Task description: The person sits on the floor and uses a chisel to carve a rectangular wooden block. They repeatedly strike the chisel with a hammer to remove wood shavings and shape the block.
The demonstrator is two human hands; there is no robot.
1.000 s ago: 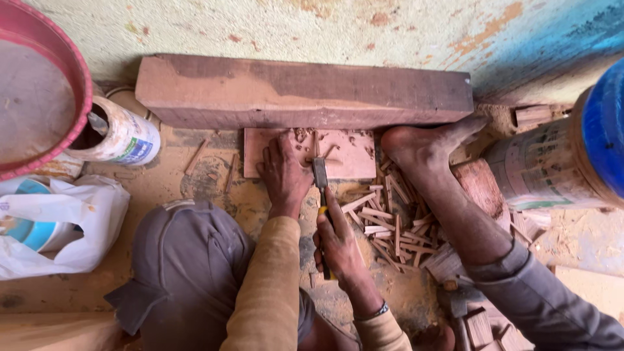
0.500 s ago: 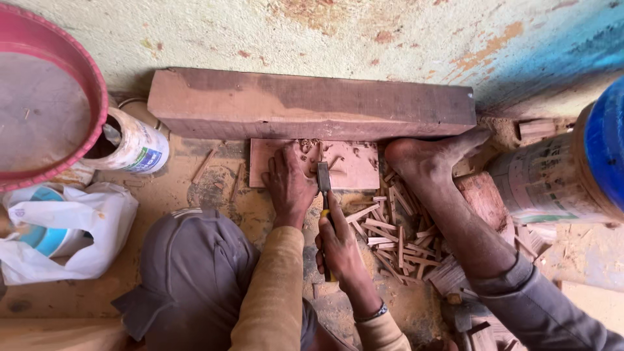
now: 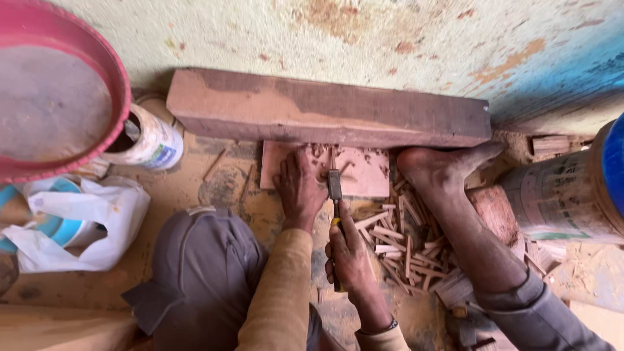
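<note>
— What is each hand doing?
— The right hand (image 3: 351, 250) has its grip clamped on a chisel (image 3: 335, 195), blade on the small board (image 3: 364, 172) lying on the floor against the long beam (image 3: 325, 110).
— And the left hand (image 3: 300, 188)?
— Spread flat, pressing that board; wood chips (image 3: 396, 244) lie beside it.

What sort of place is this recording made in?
Probably a rough floor-level woodworking spot: a chisel in the right hand, a heavy wooden beam against a stained wall, and scattered wood offcuts.
</note>
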